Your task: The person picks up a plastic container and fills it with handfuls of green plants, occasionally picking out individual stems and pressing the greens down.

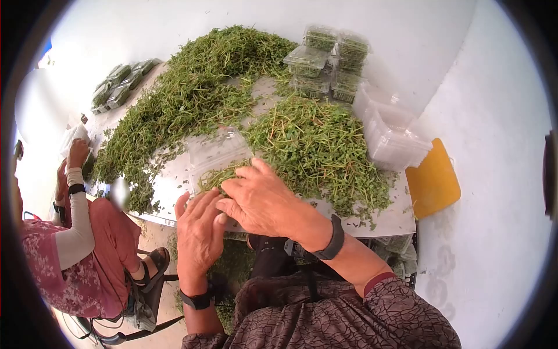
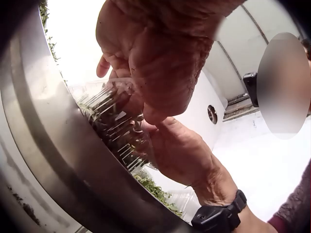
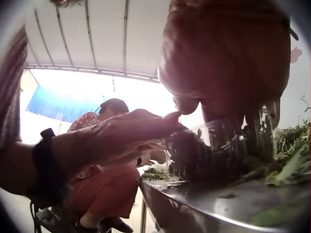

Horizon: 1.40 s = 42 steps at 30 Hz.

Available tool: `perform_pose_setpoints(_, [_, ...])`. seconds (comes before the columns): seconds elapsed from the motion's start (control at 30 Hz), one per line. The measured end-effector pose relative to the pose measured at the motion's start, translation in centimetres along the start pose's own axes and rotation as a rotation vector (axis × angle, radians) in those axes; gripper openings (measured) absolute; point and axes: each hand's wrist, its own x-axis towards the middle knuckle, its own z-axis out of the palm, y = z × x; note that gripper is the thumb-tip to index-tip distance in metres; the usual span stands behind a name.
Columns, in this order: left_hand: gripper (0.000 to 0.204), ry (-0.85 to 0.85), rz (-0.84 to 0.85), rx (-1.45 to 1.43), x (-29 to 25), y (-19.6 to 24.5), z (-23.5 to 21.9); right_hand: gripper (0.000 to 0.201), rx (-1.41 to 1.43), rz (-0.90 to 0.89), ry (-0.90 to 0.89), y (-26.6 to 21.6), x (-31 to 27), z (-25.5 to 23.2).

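Observation:
A hinged clear plastic box [image 3: 221, 150] with leafy green stems in it stands at the table's near edge. Its clear lid [image 1: 216, 146] lies folded back behind it. My left hand [image 1: 200, 235] holds the box's left front, thumb close to the rim. From the right, my right hand [image 1: 261, 200] arches over the box with bent fingers, holding its right end. In the right wrist view, some of its fingertips are hidden behind the box wall and stems. The two hands nearly meet at the front. Loose greens [image 1: 317, 154] are heaped just beyond my right hand.
A larger pile of greens [image 1: 197, 87] covers the back left. Filled boxes [image 1: 343, 64] are stacked behind; nested clear boxes [image 1: 392, 131] stand right, near a yellow board [image 1: 435, 180]. More packed boxes [image 1: 122, 84] lie far left. Another person [image 1: 75, 244] sits left, hands at the table.

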Motion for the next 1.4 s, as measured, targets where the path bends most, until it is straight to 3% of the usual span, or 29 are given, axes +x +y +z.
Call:
perform_pose_setpoints(0.07, [0.030,0.003,0.018,0.028,0.1,0.1,0.1,0.033,-0.003,0.080,-0.186,0.2,-0.1,0.1])
perform_pose_setpoints(0.2, [0.028,0.063,0.026,0.021,-0.5,-0.4,-0.1,0.028,0.073,0.061,-0.104,1.2,-0.2,-1.6])
perform_pose_setpoints(0.27, [0.028,0.175,0.049,0.009,-1.0,-1.1,-0.2,0.022,-0.094,0.031,-0.006,2.5,-0.2,-2.9])
perform_pose_setpoints(0.3, [0.028,0.179,0.040,0.008,-1.2,-1.4,-0.1,0.022,-0.134,0.076,-0.040,3.1,-0.1,-3.9])
perform_pose_setpoints(0.5, [0.030,0.407,-0.200,-0.363,-2.1,-3.5,1.4,0.010,-0.382,0.256,0.033,6.8,-1.0,-7.3])
perform_pose_setpoints(0.93, [0.026,0.560,-0.347,-0.622,-1.2,-5.2,4.2,0.019,-0.677,0.293,-0.147,10.6,0.5,-7.1])
perform_pose_setpoints(1.03, [0.025,0.570,-0.367,-0.602,-1.1,-5.4,4.4,0.007,-0.709,0.294,-0.135,10.4,0.6,-7.7])
perform_pose_setpoints(1.1, [0.024,0.547,-0.355,-0.519,-1.0,-5.5,4.3,0.007,-0.674,0.260,0.042,10.5,0.3,-8.4])
perform_pose_setpoints(1.4, [0.023,0.511,-0.324,-0.405,-1.0,-5.2,4.0,0.014,-0.460,0.387,0.219,8.0,0.5,-11.5])
